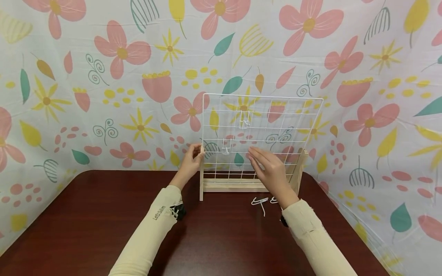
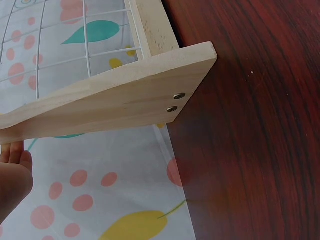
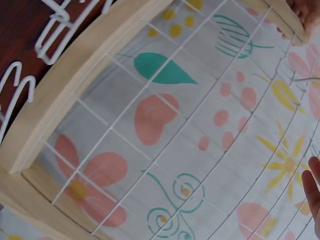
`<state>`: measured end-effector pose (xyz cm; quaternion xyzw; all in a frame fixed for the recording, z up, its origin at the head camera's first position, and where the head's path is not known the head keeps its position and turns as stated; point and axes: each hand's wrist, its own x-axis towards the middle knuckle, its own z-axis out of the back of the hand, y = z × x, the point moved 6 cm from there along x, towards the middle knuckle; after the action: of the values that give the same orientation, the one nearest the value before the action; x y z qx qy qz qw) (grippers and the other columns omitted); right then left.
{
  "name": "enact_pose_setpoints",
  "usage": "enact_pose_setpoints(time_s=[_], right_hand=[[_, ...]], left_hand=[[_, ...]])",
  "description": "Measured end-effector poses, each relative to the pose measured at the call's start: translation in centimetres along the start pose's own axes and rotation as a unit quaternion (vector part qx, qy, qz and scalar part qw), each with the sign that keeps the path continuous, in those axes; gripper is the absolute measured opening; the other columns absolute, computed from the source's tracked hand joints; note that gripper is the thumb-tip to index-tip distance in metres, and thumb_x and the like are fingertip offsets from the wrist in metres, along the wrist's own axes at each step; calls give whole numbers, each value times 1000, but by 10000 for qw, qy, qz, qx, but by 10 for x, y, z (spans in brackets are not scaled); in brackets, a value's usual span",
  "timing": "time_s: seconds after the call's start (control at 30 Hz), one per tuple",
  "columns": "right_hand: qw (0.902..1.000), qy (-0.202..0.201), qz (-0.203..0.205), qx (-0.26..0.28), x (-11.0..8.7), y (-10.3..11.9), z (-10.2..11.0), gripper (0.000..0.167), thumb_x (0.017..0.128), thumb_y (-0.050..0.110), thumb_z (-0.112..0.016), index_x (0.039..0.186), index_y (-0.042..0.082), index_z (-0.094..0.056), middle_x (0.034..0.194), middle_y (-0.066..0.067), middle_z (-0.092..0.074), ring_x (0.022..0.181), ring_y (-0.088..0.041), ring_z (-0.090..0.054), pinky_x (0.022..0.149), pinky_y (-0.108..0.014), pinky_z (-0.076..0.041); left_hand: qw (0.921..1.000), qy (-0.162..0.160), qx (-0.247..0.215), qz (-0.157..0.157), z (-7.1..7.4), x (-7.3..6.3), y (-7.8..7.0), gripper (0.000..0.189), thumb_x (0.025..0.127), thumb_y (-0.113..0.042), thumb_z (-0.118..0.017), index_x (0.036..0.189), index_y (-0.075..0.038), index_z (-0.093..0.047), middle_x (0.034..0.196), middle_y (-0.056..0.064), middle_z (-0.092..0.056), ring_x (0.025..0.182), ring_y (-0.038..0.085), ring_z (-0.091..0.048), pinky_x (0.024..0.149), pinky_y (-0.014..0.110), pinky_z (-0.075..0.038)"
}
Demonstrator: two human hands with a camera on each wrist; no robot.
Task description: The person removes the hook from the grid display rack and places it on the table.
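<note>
A white wire grid (image 1: 262, 127) stands upright in a pale wooden stand (image 1: 238, 187) on the table. My left hand (image 1: 192, 161) grips the top of the stand's left side post (image 1: 202, 176), fingers behind it; in the left wrist view only part of that hand (image 2: 15, 175) shows. Before the grid's middle is my right hand (image 1: 271, 168), its fingers extended, with no held thing visible; whether the fingertips touch the wires I cannot tell. One white hook (image 1: 244, 119) hangs high on the grid, and another hook (image 1: 226, 147) hangs lower to the left.
More white wire hooks (image 1: 260, 201) lie on the dark red-brown table (image 1: 221, 237) in front of the stand, partly behind my right wrist. A flower-printed cloth (image 1: 131, 99) hangs behind the table and along its right side. Two screws (image 2: 179, 96) sit in the side post.
</note>
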<state>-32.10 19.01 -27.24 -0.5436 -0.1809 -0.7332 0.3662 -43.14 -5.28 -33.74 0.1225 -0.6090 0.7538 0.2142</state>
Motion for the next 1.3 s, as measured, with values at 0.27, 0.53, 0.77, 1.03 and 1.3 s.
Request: enact_pose_setpoints(time_s=[0.27, 0.53, 0.77, 1.03, 1.3], right_hand=[[9990, -409, -180, -20, 13, -2, 1, 30, 83, 0, -73, 112, -1, -70, 107, -15, -70, 93, -32, -67, 80, -43, -54], [9969, -679, -393, -109, 24, -3, 2, 29, 85, 2, -72, 114, 1, -70, 109, -14, -70, 95, -32, -66, 83, -41, -54], [9944, -769, -694, -207, 34, -7, 1, 33, 85, 3, -72, 118, 2, -67, 110, -15, -69, 95, -34, -66, 82, -45, -54], [9935, -523, -998, -183, 44, -14, -6, 36, 88, 8, -71, 122, 0, -64, 116, -17, -67, 106, -34, -63, 91, -43, -51], [9911, -531, -1222, 7, 50, -21, -9, 36, 89, 8, -69, 124, -1, -62, 119, -17, -65, 109, -34, -62, 93, -45, -50]], left_hand=[[10000, -33, 54, -64, 0, 3, 6, 40, 100, -11, -51, 136, 3, -40, 123, 19, -48, 114, 32, -48, 97, 43, -43], [9999, -83, 105, -81, 2, 2, 4, 40, 100, -10, -51, 136, 4, -40, 124, 20, -49, 113, 31, -49, 98, 42, -43], [9999, -87, 84, -92, 0, 2, 4, 39, 100, -9, -51, 135, 4, -40, 122, 19, -49, 112, 31, -49, 95, 41, -44], [9999, -127, 48, -75, -1, 1, 3, 39, 100, -9, -51, 135, 4, -40, 122, 19, -49, 112, 32, -49, 95, 41, -44], [10000, -90, 10, -24, -1, 1, 4, 39, 100, -10, -51, 135, 3, -40, 123, 18, -48, 112, 31, -48, 94, 41, -44]])
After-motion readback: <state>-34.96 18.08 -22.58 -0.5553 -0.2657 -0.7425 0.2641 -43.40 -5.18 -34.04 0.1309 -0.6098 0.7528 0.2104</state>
